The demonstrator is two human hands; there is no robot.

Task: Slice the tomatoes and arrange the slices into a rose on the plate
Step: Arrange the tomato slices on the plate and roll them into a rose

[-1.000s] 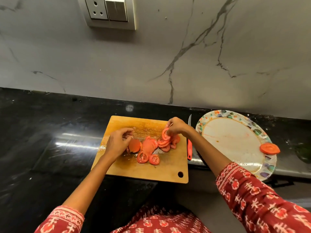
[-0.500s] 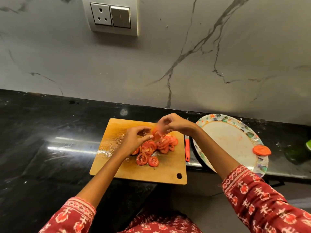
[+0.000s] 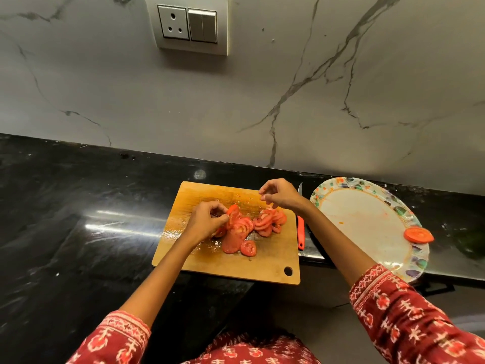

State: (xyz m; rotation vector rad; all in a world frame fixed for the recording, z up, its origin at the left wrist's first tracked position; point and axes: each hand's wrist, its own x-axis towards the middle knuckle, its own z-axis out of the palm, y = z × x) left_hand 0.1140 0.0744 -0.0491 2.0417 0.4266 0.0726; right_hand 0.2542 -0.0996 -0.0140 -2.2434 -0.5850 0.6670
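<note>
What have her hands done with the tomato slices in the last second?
The right hand lifted off its pile and now hovers empty. The left hand took hold of an upright slice. The knife, plate and the plate's lone slice stayed put.

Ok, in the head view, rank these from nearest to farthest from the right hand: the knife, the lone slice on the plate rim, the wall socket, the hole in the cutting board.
From the right hand:
1. knife, just to its right, beside the board.
2. board hole, at the board's near right corner.
3. lone slice, on the plate's far right rim.
4. wall socket, up on the wall, to the left.
</note>
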